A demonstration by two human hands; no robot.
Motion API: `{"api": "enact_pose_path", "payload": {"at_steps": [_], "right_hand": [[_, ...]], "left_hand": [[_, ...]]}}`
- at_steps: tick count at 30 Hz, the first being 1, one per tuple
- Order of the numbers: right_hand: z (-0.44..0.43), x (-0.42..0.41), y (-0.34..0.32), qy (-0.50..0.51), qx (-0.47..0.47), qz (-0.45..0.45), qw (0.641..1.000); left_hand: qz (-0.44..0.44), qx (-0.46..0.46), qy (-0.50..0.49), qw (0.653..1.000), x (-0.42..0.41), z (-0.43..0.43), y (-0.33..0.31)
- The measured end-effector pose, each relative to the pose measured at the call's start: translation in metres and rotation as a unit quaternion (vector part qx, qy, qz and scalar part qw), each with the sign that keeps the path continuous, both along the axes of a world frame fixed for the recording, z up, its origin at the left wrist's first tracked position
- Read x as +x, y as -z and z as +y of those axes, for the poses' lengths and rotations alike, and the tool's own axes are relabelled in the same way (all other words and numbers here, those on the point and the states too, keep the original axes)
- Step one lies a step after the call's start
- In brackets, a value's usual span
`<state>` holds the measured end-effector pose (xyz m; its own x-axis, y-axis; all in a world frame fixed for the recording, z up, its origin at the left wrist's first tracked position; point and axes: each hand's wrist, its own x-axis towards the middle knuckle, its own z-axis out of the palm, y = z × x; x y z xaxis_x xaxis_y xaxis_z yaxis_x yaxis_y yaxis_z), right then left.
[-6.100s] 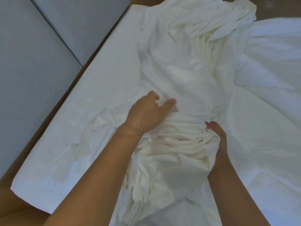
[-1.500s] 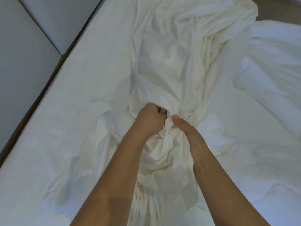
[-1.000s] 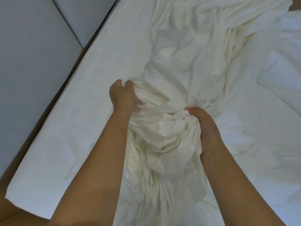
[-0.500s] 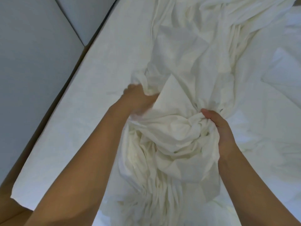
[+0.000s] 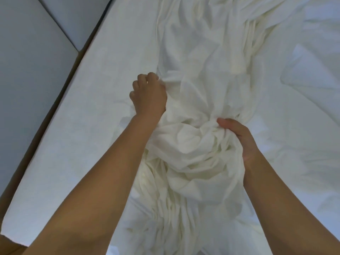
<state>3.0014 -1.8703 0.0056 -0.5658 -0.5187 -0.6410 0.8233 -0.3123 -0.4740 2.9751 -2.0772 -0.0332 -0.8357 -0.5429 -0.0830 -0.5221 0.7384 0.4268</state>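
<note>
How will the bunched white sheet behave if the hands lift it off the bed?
Probably floppy: the sheet folds into deep soft creases where the left hand and right hand grip it. Likely light for its bulk, being thin cloth. Its far part trails loose across the bed, so it would likely drag and hang rather than rise whole.

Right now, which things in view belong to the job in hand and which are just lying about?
In the job: bunched white sheet, gripped by left hand and right hand.
Lying about: flat bed cover underneath, grey panels at left.
</note>
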Motion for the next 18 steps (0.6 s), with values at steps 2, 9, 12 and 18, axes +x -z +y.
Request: {"api": "enact_pose_path", "payload": {"at_steps": [2,9,12,18], "right_hand": [[0.01,-0.001,0.003,0.022,0.002,0.007,1.0],[0.034,0.013,-0.008,0.093,-0.013,0.069,0.993],[0.045,0.026,0.0,0.158,0.037,0.09,0.983],[0.102,0.021,0.017,0.07,0.142,0.017,0.987]], "left_hand": [[0.01,0.091,0.031,0.995,0.016,0.003,-0.006],[-0.182,0.338,0.23,0.894,0.037,0.035,-0.024],[-0.145,0.37,0.278,0.875,0.021,0.057,-0.026],[0.021,0.196,0.152,0.969,-0.022,0.058,-0.02]]}}
